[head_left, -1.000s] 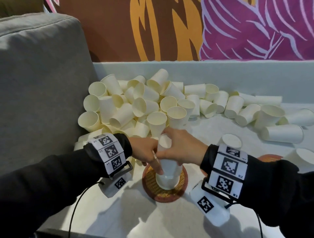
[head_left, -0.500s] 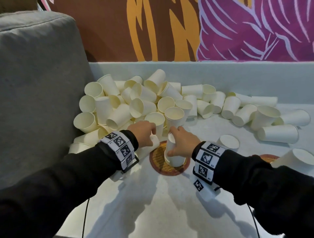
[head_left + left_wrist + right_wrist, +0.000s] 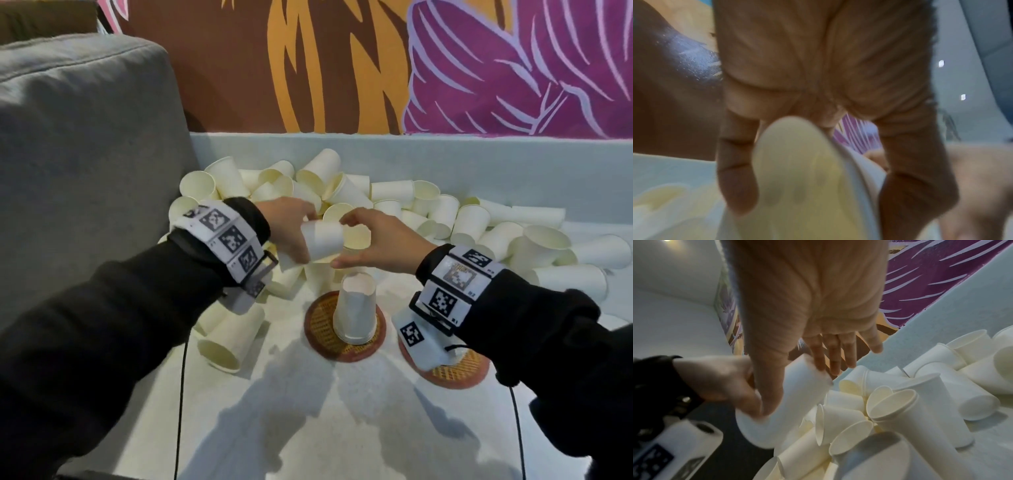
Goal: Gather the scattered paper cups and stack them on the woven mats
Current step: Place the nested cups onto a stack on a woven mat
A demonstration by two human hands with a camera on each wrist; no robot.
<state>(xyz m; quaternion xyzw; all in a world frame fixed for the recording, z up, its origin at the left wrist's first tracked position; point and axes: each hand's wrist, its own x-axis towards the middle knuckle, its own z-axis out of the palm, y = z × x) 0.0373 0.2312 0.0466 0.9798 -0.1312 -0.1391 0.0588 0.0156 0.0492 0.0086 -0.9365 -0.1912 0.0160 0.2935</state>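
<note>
Paper, cream-white: in the head view the left hand (image 3: 284, 226) has lifted a cream paper cup (image 3: 323, 240) from the pile at 12 o'clock and holds it sideways above the upturned white paper cup stack (image 3: 354, 313) on the round woven mat (image 3: 318, 329), on the counter (image 3: 308, 411); the right hand (image 3: 373, 240), which steadied the stack a second ago, now touches this cup, fingers nearly straight. Left wrist view: blurred, fingers (image 3: 737, 170) round the rim. Right wrist view: fingertips (image 3: 835, 368) meet the cup's base; the mat is out of sight
</note>
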